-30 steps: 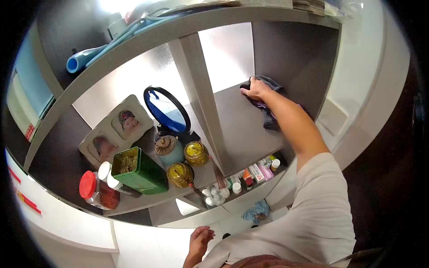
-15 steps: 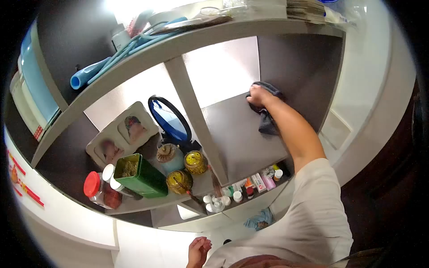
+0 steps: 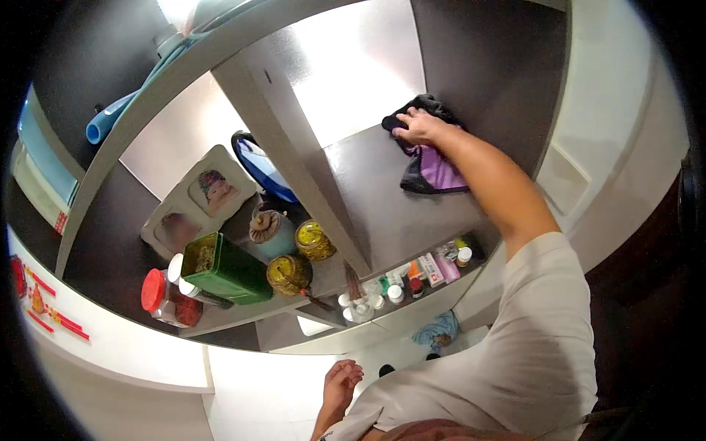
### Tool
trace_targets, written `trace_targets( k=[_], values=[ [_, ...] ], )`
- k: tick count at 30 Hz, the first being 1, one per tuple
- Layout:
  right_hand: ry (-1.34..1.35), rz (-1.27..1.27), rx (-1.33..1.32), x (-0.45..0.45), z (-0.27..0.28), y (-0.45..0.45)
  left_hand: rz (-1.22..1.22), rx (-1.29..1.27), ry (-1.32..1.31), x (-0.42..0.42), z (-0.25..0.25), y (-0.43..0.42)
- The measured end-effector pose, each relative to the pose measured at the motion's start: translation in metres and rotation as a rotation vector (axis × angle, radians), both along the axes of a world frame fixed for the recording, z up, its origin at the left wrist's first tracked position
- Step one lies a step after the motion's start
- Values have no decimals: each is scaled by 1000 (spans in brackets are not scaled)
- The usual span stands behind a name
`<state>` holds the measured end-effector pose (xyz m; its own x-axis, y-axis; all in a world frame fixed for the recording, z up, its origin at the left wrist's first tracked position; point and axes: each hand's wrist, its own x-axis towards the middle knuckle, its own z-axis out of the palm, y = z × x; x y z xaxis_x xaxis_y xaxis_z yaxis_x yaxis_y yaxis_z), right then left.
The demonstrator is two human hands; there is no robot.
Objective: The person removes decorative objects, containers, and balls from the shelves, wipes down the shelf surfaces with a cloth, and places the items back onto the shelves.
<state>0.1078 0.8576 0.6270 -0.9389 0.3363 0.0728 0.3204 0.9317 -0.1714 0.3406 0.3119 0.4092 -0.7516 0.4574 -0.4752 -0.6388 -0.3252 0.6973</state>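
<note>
A black and purple cloth (image 3: 439,167) lies partly spread on the grey shelf board (image 3: 368,213) of the right-hand compartment. My right hand (image 3: 419,126) grips its upper part near the back panel, fingers bent over the dark fabric and pressing it to the board. Part of the cloth is hidden under my hand and forearm. Low in the view, in front of my body, my left hand (image 3: 343,382) hangs with loosely curled fingers, open and holding nothing.
Left of the upright divider (image 3: 294,162) stand a photo frame (image 3: 198,195), a blue mirror (image 3: 265,169), a green tin (image 3: 232,272), a red-lidded jar (image 3: 169,301) and yellow-topped jars (image 3: 289,275). Small bottles and boxes (image 3: 430,270) line a lower ledge.
My right hand has shifted slightly left and up in the view. The bunched cloth has opened out, showing its purple side. My left hand is a little higher; the camera view has shifted.
</note>
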Motion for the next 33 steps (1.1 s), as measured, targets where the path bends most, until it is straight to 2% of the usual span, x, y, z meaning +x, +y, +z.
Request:
trace_targets(
  k=[2, 3, 4, 5, 8, 10, 12, 14, 15, 18, 19, 21, 26, 29, 31, 33],
  values=[
    [-2, -85, 54, -6, 4, -21, 65, -47, -53, 8, -8, -15],
    [14, -19, 33, -17, -2, -27, 86, -14, -78, 11, -20, -23],
    [78, 98, -12, -19, -5, -39, 100, 15, -103, 14, -28, -30],
    [-7, 245, -103, -23, 2, -59, 99, -48, -133, 17, -18, -27],
    [292, 733, -39, -75, -49, -93, 43, 46, -151, 14, -32, -28],
    [168, 485, -689, -93, -58, -110, -1, 11, -86, 6, -22, -16],
    [170, 520, -268, -88, -43, -113, -29, -9, -23, 0, -10, -11],
    [-16, 591, 405, -67, -6, -126, -48, 4, 41, -6, -3, -8],
    [-212, 626, 860, -42, 23, -140, -48, 43, 59, -9, -6, -10],
    [-314, 583, 1771, -106, -25, -123, -27, 33, 81, 0, -5, -11],
    [-282, 613, 1670, -115, -31, -118, -40, 27, 37, 4, -7, -13],
    [-189, 783, 2046, -50, 8, -133, -44, -2, -14, 15, -13, -15],
    [113, 1020, 965, -50, -1, -83, 7, -98, -71, 14, -8, -20],
    [83, 915, 532, -54, -5, -86, 10, -105, -51, 9, -5, -23],
    [46, 836, 560, -61, -1, -100, 4, -106, -35, 2, -4, -22],
    [-43, 810, 813, -65, 3, -119, 7, -94, -41, 0, -7, -21]
  ],
)
